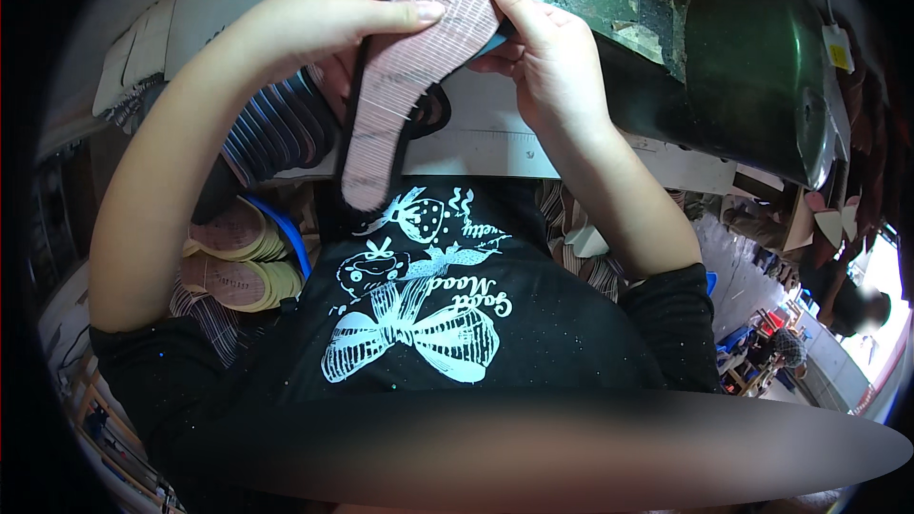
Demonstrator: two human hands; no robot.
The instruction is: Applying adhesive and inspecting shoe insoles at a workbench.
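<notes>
Insole [419, 67], pink, up near green machine [752, 76], over white table [495, 148]. Pinched at top by left hand [328, 14] and right hand [543, 52], fingers closed on it. Long end hanging loose; could bend or slip out.

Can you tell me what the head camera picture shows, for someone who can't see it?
Two bare hands, left hand and right hand, hold up a pink shoe insole with a black edge. Behind is a dark green machine.
</notes>
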